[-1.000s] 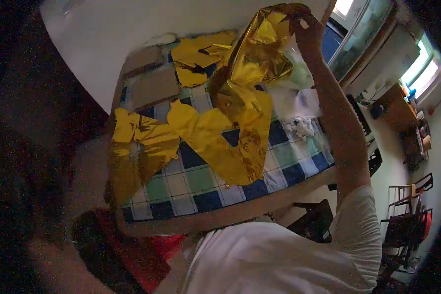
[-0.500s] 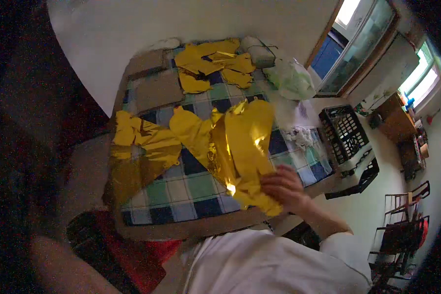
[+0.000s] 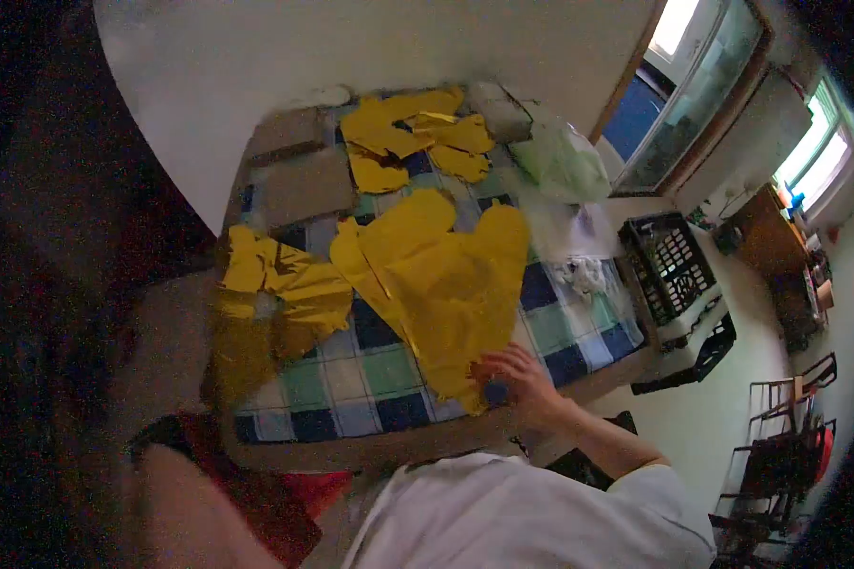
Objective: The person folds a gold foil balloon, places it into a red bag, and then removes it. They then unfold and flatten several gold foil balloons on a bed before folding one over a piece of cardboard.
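Note:
A large gold foil sheet [image 3: 446,275] with rounded lobes lies spread on a blue, green and white checked cloth [image 3: 351,408]. My right hand [image 3: 524,381] is at its narrow lower right edge, fingers stretched out and slightly apart, fingertips at the foil; whether they touch is hard to see. Left of it lies a crumpled gold foil piece [image 3: 304,294], partly overhanging the cloth's side. Several torn gold foil pieces [image 3: 384,133] lie at the far end. Bare skin shows at the lower left, but my left hand is not visible.
Brown cardboard pieces [image 3: 308,187] lie at the upper left of the cloth. A clear plastic bag [image 3: 569,166] and crumpled white material [image 3: 584,275] are on the right. Beyond the right edge stand a black plastic crate [image 3: 669,266] and dark chairs [image 3: 778,455].
The large foil sheet has gone from folded and bunched to spread flatter, its upper lobes opened out. My right hand has moved left and let its lower end go.

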The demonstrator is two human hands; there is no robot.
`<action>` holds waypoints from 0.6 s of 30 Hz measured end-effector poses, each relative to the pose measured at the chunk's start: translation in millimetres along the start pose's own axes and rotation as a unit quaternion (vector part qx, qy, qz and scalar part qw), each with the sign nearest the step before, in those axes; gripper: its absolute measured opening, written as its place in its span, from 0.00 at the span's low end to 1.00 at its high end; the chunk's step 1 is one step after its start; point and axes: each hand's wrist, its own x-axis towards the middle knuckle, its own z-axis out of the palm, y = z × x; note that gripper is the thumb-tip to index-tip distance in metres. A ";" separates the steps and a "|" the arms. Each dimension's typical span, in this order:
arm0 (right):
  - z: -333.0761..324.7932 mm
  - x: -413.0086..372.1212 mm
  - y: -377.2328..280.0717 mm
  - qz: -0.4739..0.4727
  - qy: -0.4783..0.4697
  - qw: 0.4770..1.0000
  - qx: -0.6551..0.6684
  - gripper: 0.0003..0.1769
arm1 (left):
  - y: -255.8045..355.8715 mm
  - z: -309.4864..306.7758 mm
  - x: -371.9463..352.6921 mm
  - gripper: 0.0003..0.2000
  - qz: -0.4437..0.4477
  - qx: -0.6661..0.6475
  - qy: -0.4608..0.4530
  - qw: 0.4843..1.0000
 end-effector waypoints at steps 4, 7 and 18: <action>-41.4 69.4 24.0 -0.167 0.064 0.927 -0.331 0.24 | 13.3 21.7 -1.9 0.20 0.015 -0.093 0.089 0.992; -19.4 111.8 60.9 -0.184 -0.012 0.865 -0.467 0.24 | -3.0 79.0 -8.7 0.20 -0.046 -0.137 0.040 0.989; -9.0 105.3 60.2 0.004 0.032 0.878 -0.477 0.27 | -99.1 235.3 -40.7 0.30 0.011 0.242 -0.166 0.956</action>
